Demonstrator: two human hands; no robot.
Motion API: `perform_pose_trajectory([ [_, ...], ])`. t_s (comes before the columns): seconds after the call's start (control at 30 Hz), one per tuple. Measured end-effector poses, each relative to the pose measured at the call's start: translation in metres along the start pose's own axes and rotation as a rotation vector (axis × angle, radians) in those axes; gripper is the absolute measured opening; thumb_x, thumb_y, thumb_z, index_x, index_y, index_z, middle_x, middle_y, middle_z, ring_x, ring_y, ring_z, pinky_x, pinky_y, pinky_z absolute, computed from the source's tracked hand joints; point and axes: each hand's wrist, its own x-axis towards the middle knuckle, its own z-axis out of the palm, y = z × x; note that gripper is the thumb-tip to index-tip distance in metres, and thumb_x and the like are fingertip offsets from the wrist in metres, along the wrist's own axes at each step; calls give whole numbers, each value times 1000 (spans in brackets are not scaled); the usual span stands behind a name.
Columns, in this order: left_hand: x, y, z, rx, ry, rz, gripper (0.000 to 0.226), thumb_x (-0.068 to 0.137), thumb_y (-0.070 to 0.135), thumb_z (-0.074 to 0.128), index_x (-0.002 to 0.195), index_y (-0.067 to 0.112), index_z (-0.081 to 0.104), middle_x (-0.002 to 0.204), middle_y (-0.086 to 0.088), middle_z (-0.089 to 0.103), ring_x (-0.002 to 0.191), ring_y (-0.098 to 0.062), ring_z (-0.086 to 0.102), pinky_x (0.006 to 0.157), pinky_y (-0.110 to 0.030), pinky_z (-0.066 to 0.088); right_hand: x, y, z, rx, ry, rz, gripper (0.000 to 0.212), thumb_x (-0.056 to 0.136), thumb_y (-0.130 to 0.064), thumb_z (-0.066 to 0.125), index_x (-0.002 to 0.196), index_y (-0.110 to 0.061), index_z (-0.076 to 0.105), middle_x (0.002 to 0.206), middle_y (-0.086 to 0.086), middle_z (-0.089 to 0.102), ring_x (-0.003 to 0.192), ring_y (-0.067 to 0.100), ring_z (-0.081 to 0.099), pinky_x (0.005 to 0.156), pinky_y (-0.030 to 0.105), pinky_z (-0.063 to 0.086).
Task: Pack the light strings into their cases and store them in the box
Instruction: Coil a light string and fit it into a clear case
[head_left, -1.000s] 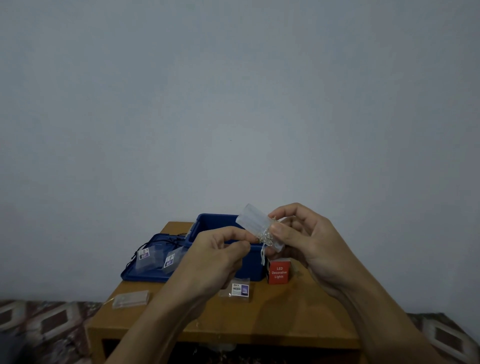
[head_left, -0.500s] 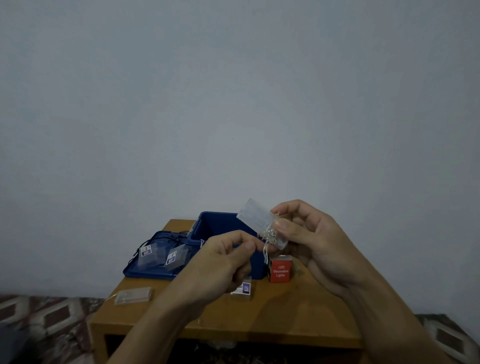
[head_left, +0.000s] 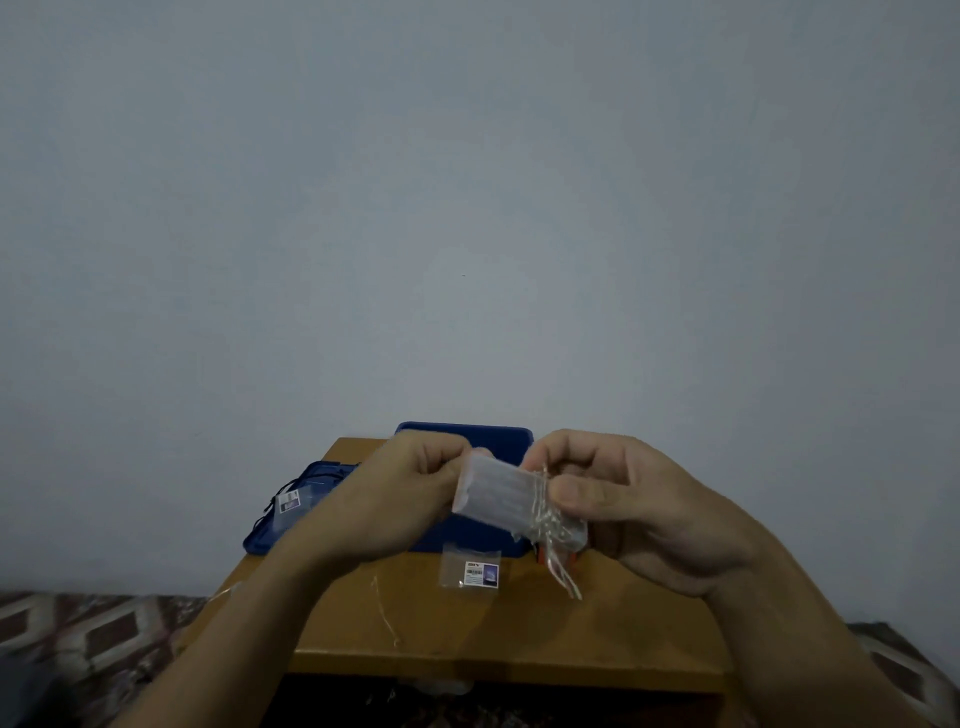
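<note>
Both hands are up in front of the box (head_left: 467, 434), w/ a clear case (head_left: 493, 493) between them: L hand (head_left: 410, 499) has fingers curled round its left end, R hand (head_left: 639, 509) pinches the right end w/ thumb on top, where the light string (head_left: 545, 517) is wound round it, loose loops hanging below. Lid (head_left: 267, 538) lies just left of the box w/ a labelled bag (head_left: 291, 501) on it. Another bag (head_left: 470, 570) sits on the table (head_left: 519, 636) just in front of the box.
</note>
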Motion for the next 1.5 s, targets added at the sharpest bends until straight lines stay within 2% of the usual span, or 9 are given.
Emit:
perform_pose_trajectory([
  [0.13,3,18,-15,34,-30,19,43,92,48,51,76,10,64,57,1,48,52,-12,38,50,-23,33,-2,-2,0,-179,15,70,32,78,-25,82,106,-14,72,96,16,69,83,24,70,73,33,61],
  [0.27,4,35,-20,88,-31,79,38,98,41,51,76,14,67,55,2,46,51,-14,37,50,-25,33,2,-1,5,-494,105,84,23,82,-26,81,102,-19,72,108,26,66,91,29,67,83,42,58],
  [0.4,-4,46,-13,87,92,89,40,97,41,51,76,12,69,54,5,47,49,-8,39,50,-20,36,8,2,12,-663,283,25,16,91,-24,74,104,-21,65,89,7,69,82,21,72,73,35,62],
  [0.47,-10,45,-4,33,140,74,39,94,42,52,79,10,69,58,1,49,52,-11,39,51,-22,36,9,3,12,-661,392,-43,14,94,-24,70,106,-23,62,84,2,70,76,13,73,71,31,62],
  [0.57,-18,38,11,-116,199,39,32,97,36,55,80,12,69,59,-1,49,50,-11,36,46,-19,31,13,7,8,-625,495,-138,21,95,-30,67,113,-34,58,86,-2,73,82,16,76,76,44,63],
  [0.87,-13,14,38,-367,339,-112,16,103,30,50,103,22,64,49,7,40,43,-5,31,43,-20,29,17,18,2,-559,536,-272,26,97,-29,65,119,-43,62,87,-1,71,88,19,77,78,48,63],
  [0.97,-11,12,39,-358,323,-88,23,106,21,45,110,30,66,49,8,41,43,-3,33,42,-17,31,18,20,1,-519,519,-271,27,97,-25,66,121,-37,65,85,1,72,85,23,77,80,49,63],
  [1.13,-7,7,33,-316,329,-129,28,105,15,46,101,22,72,50,4,43,42,-4,34,41,-16,29,17,22,1,-443,494,-240,24,92,-25,67,115,-28,67,82,1,73,84,25,76,80,51,63],
  [1.5,-8,5,30,-494,227,-174,21,102,11,51,109,21,68,55,-3,32,45,-13,22,42,-25,20,17,19,5,-367,497,-247,15,94,-14,67,109,-16,64,80,5,71,78,26,77,70,34,62],
])
